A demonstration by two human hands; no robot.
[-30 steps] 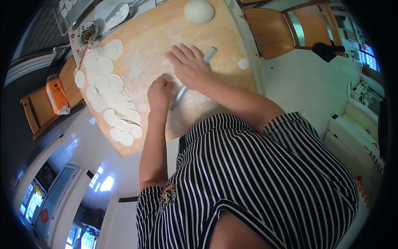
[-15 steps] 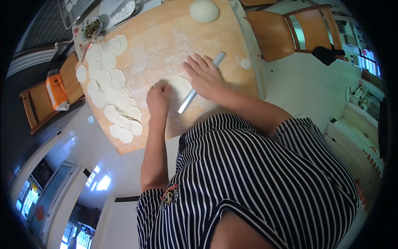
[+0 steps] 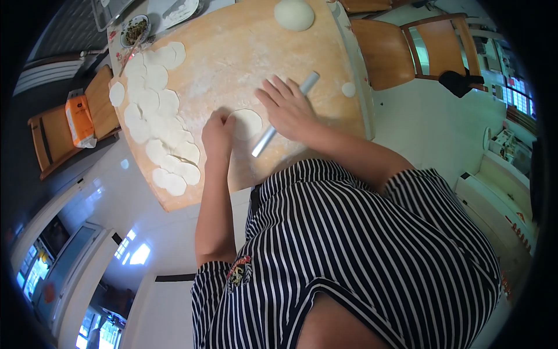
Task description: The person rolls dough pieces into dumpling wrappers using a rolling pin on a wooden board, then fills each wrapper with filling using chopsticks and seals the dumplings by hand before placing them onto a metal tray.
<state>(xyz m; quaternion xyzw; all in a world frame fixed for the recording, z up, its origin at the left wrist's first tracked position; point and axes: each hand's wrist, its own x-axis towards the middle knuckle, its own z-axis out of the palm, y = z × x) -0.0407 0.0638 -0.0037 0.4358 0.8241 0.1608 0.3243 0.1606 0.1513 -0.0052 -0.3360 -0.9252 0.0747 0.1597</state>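
A round, flat dough wrapper lies on the wooden board. Its left edge is pinched by my left hand, whose fingers are closed. My right hand rests palm down across a metallic rolling pin, fingers stretched out past it. The pin lies diagonally, just right of the wrapper, and its middle is hidden under my palm. Many overlapping dough wrappers cover the left side of the board. A large ball of dough sits at the far edge.
A small dough piece lies near the board's right edge. Behind the board's far left corner stands a bowl of filling beside a dish of white powder. Wooden chairs flank the table; one holds an orange packet.
My left hand has shifted slightly left relative to the rolling pin, and more of the wrapper shows. My right hand remains flat on the pin. The whole view has tilted slightly.
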